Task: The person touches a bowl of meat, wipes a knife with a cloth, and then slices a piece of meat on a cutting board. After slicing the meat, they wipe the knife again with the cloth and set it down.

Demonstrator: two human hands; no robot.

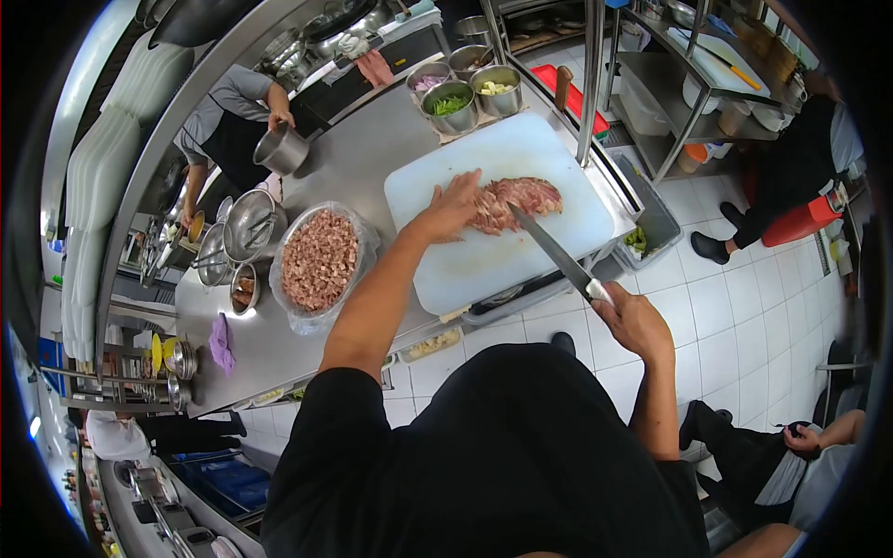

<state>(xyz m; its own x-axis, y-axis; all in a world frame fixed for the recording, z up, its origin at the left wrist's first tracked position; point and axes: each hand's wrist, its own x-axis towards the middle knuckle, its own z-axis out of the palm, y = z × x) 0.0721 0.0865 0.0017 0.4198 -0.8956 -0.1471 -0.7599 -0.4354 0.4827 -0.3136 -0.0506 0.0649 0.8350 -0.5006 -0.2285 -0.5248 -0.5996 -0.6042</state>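
Observation:
A slab of raw meat [528, 196] lies on a white cutting board [502, 270]. My left hand [453, 206] rests flat with its fingers stretched out on the left part of the meat. Wrapped round the handle of a long knife [558, 253], my right hand [633, 319] is to the lower right of the board. The blade points up and left, its tip at the meat's lower edge. Left of the board, a plastic-lined bowl [364, 251] holds many small pieces of meat [319, 259].
Metal pots, one with chopped greens [450, 105], stand behind the board. A co-worker [233, 121] across the counter holds a metal pot [282, 150]. Other people are at the right and lower left. A purple cloth [221, 344] lies on the steel counter [372, 144]. A grey bin [656, 223] adjoins the board's right side.

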